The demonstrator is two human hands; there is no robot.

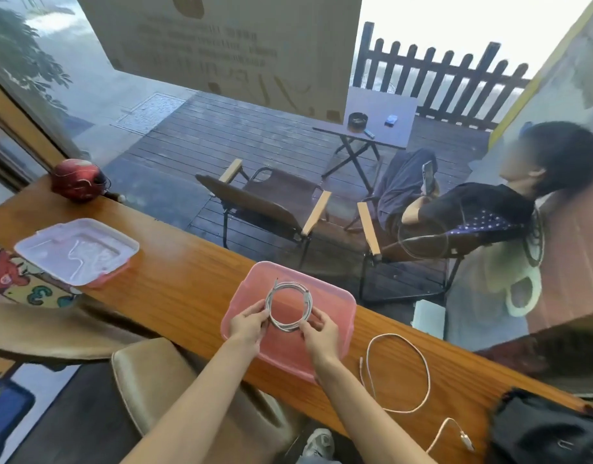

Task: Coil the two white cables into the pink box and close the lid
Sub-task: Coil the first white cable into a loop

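No text is showing clearly enough to read. A large poster point(221, 45) is hanging on the window glass and is carrying several lines of dark characters, but they are appearing blurred and seen from the back side, so no word or number is coming out. A colourful cartoon picture point(17, 279) at the left edge is showing no readable letters

Open box point(335, 306) set on the counter point(174, 283), before the window; a coiled cable point(289, 306) is held above it between left hand point(246, 324) and right hand point(320, 334). Lid point(76, 249) laid far left on the counter, helmet point(77, 179) behind it. Second cable point(422, 373) spread right of the box, bag point(543, 430) further right.
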